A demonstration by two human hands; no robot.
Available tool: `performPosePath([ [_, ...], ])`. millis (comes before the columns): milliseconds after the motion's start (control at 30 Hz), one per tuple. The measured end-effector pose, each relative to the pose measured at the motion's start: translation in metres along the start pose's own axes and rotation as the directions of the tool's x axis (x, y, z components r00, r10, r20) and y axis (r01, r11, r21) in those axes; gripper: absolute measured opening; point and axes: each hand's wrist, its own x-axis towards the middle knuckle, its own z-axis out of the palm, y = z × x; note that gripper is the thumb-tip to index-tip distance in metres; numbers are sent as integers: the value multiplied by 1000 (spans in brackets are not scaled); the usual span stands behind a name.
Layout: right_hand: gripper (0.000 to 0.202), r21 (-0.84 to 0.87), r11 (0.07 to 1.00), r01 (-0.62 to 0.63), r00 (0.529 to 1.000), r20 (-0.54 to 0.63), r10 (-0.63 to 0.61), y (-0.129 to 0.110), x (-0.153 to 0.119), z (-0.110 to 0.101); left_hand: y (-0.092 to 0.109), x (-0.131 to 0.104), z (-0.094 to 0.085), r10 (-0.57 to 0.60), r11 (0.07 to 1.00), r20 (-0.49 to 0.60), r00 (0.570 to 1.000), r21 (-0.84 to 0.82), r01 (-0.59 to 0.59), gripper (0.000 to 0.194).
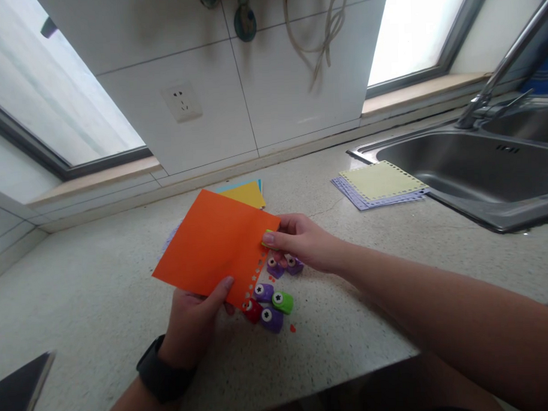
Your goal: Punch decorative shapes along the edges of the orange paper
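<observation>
An orange paper sheet (212, 240) is held up over the counter, with a row of small punched holes along its right edge. My left hand (199, 313) grips its lower edge, thumb on top. At the upper right edge my right hand (302, 240) pinches a green punch (267, 238) against the paper. Below the right edge lie purple punches (272, 318), a green punch (283, 302) and a red punch (252, 311). Tiny red paper cutouts (292, 328) are scattered beside them.
Yellow paper (246, 194) and blue paper lie behind the orange sheet. A stack of punched pale yellow (381, 181) and purple sheets sits beside the steel sink (456, 163). A dark flat object (22, 391) is at the lower left.
</observation>
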Motion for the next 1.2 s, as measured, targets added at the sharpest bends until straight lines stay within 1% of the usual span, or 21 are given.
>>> performPosePath([
  [100,32,-6,1000,3,1000,-12,-3,0,0,0,1,0,-1,-15,1000,51,999,-6,16,27],
  [267,32,-1,1000,9,1000,-18,-9,1,1,1,1,-1,-3,-33,999,65,997,-19,34,26],
  [500,32,10,1000,14,1000,-13,-14,2,2,0,-1,-1,-1,-5,1000,47,999,-26,6,25],
  [733,31,-14,1000,18,1000,6,-18,1,0,0,5,-1,0,-6,1000,52,999,-16,6,25],
  [1033,31,-24,999,28,1000,-1,-28,2,1,0,2,0,-1,-8,1000,48,999,7,7,25],
  [1200,33,-33,999,27,1000,-2,-27,0,1,1,7,-2,1,4,1000,39,999,21,-5,23],
])
